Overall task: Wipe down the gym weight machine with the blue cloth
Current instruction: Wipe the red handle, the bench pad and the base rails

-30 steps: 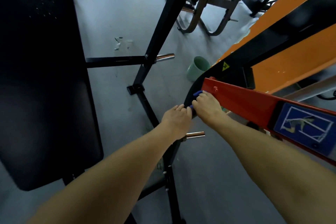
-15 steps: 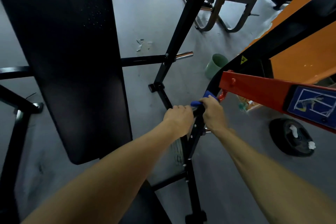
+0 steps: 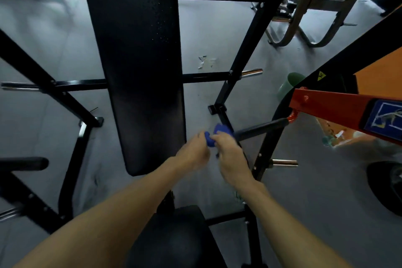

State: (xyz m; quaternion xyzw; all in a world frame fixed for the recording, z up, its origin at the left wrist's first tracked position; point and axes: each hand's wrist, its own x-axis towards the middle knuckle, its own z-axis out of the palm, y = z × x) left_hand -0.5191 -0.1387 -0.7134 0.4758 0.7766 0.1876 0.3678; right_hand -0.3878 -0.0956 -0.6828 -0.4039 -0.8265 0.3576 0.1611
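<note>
The blue cloth is bunched between both hands, just right of the long black back pad of the weight machine. My left hand grips its left end and my right hand grips the rest. Most of the cloth is hidden under the fingers. A black handle bar on the red lever arm points at the cloth from the right. The machine's black frame tube runs up behind the hands. The black seat pad lies below my forearms.
A chrome weight peg sticks out right of my right hand, another peg higher up. A green bucket stands on the grey floor, a black weight plate lies far right. An orange panel and other machine frames stand behind.
My view has swung left, bringing the back pad to the centre. Both hands left the black frame tube near the red arm's end and now hold the cloth bunched between them.
</note>
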